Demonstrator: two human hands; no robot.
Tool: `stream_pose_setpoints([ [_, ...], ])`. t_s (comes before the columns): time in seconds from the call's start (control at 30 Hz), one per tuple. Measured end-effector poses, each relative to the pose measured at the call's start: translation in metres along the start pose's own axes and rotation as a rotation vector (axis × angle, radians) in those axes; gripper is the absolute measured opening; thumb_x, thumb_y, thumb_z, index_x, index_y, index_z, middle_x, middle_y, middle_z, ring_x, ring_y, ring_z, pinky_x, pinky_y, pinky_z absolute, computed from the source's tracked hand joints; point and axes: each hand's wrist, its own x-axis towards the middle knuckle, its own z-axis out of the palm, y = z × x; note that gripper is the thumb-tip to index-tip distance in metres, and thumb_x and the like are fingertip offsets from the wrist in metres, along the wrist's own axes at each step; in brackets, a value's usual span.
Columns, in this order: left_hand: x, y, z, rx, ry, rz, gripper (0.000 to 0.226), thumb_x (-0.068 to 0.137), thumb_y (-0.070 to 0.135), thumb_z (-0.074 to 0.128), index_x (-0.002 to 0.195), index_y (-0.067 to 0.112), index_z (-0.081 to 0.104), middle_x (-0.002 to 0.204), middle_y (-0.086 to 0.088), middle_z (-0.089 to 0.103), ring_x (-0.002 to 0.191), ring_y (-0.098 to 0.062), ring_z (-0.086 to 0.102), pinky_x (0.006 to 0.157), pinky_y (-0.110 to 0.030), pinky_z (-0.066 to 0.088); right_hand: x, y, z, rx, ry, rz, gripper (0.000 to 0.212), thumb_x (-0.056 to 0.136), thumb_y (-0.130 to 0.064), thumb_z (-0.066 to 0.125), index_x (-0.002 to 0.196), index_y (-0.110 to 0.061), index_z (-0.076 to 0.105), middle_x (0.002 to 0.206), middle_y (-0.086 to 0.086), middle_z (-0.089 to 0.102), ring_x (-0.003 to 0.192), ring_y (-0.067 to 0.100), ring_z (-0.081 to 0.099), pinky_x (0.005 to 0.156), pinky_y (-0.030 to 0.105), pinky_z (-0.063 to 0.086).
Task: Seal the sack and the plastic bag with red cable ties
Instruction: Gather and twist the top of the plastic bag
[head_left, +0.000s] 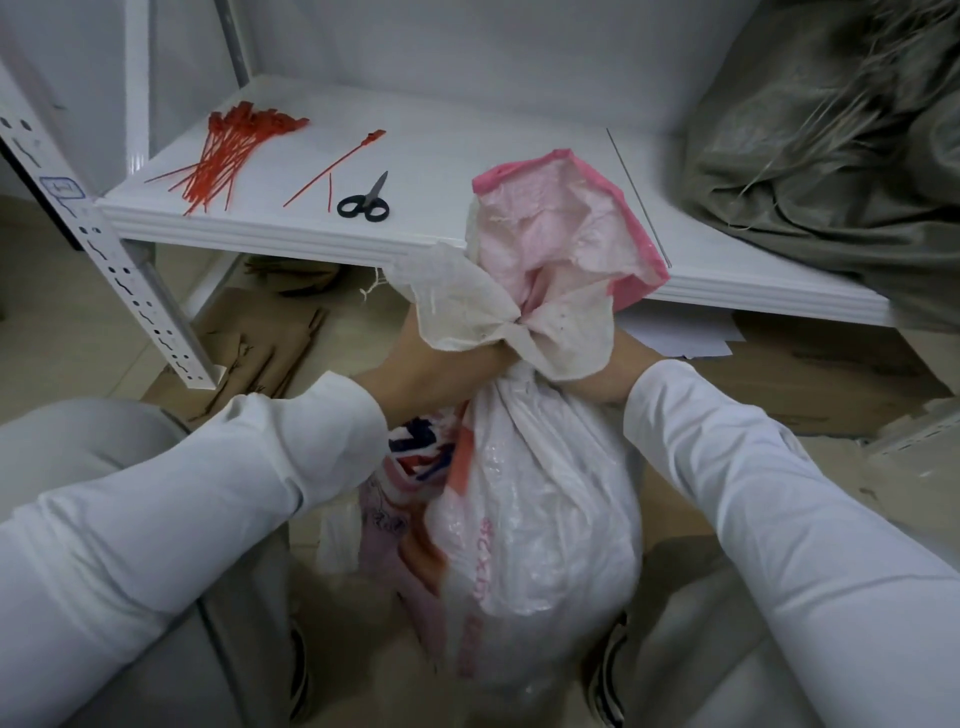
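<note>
A white woven sack (540, 499) with pink edging and printed marks stands on the floor between my knees. Its mouth is bunched into a neck, and the loose top flares up above my hands. My left hand (441, 369) grips the neck from the left. My right hand (618, 371) holds it from the right, mostly hidden behind the cloth. A bundle of red cable ties (228, 156) lies on the white shelf (441, 156) at the back left. One loose red tie (337, 166) lies beside it, with a short cut piece near it.
Black-handled scissors (366, 200) lie on the shelf next to the loose tie. A grey-green bundle of cloth (831, 156) fills the shelf's right end. A perforated metal upright (104, 244) stands at the left. Flattened cardboard (810, 379) covers the floor under the shelf.
</note>
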Motion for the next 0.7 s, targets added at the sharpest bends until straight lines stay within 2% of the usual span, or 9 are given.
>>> stream_pose_setpoints([
  [0.07,-0.005,0.005,0.0,0.0,0.036,0.042,0.034,0.096,0.005,0.047,0.064,0.017,0.045,0.041,0.013,0.053,0.042,0.013,0.049,0.049,-0.003,0.038,0.001,0.005,0.005,0.022,-0.029,0.078,0.015,0.085,0.007,0.052,0.097,0.013,0.058,0.091,0.026,0.059,0.085,0.039,0.053,0.062,0.017,0.039],
  [0.17,-0.005,0.007,-0.003,0.028,0.043,0.128,0.023,0.09,0.014,0.059,0.071,0.009,0.05,0.063,0.005,0.051,0.048,0.011,0.049,0.05,-0.005,0.038,-0.006,-0.002,0.005,0.027,-0.074,0.127,0.005,0.085,0.004,0.054,0.086,0.004,0.059,0.067,-0.001,0.043,0.057,0.009,0.038,0.051,0.002,0.034],
  [0.27,-0.011,0.011,-0.004,0.078,0.002,0.18,0.031,0.078,0.034,0.068,0.067,0.016,0.045,0.066,0.004,0.047,0.053,0.004,0.047,0.054,-0.008,0.038,-0.007,0.003,0.005,0.042,-0.083,0.126,0.026,0.091,0.0,0.051,0.07,-0.014,0.051,0.073,-0.008,0.046,0.064,0.002,0.041,0.061,0.008,0.037],
  [0.33,-0.016,0.012,-0.004,0.144,-0.011,0.209,0.038,0.067,0.049,0.061,0.063,0.017,0.04,0.064,0.002,0.044,0.062,-0.007,0.046,0.061,-0.018,0.038,-0.01,0.004,0.005,0.013,-0.141,0.146,0.014,0.097,-0.02,0.048,0.101,-0.013,0.059,0.102,-0.004,0.053,0.095,0.007,0.051,0.083,0.019,0.037],
  [0.37,-0.018,0.014,-0.004,0.186,-0.017,0.2,0.038,0.07,0.048,0.06,0.063,0.017,0.04,0.065,0.0,0.044,0.068,-0.013,0.046,0.064,-0.022,0.038,-0.008,0.012,0.007,-0.057,-0.165,0.174,0.034,0.095,-0.034,0.047,0.117,-0.009,0.057,0.112,0.0,0.053,0.109,0.013,0.051,0.092,0.02,0.035],
  [0.4,-0.017,0.015,-0.005,0.228,0.002,0.2,0.038,0.073,0.048,0.059,0.063,0.017,0.041,0.067,-0.001,0.045,0.07,-0.016,0.047,0.067,-0.021,0.039,-0.005,0.013,0.008,-0.073,-0.134,0.165,0.041,0.092,-0.039,0.048,0.119,-0.01,0.055,0.112,0.0,0.053,0.112,0.015,0.05,0.092,0.016,0.037],
  [0.5,0.002,0.013,-0.011,0.357,0.145,0.233,0.037,0.078,0.053,0.062,0.073,0.017,0.058,0.078,0.0,0.062,0.078,-0.016,0.059,0.08,-0.024,0.05,0.002,0.009,0.016,-0.019,0.141,0.1,0.011,0.084,-0.007,0.059,0.095,-0.011,0.058,0.085,-0.006,0.054,0.088,0.016,0.055,0.065,0.007,0.042],
  [0.6,0.017,0.008,-0.013,0.317,0.26,0.225,0.031,0.085,0.049,0.062,0.103,0.024,0.065,0.103,0.003,0.068,0.102,-0.021,0.062,0.092,-0.039,0.048,0.01,0.012,0.02,-0.182,0.385,0.073,0.039,0.065,-0.024,0.073,0.101,-0.014,0.06,0.095,-0.001,0.06,0.096,0.023,0.057,0.074,0.033,0.048],
  [0.7,0.021,0.004,-0.011,0.244,0.344,0.141,0.031,0.087,0.048,0.058,0.107,0.025,0.061,0.104,0.004,0.067,0.101,-0.022,0.06,0.093,-0.037,0.047,0.005,0.006,0.023,-0.347,0.454,0.202,0.044,0.071,-0.032,0.076,0.107,-0.017,0.056,0.104,0.005,0.062,0.097,0.029,0.058,0.072,0.036,0.047],
])
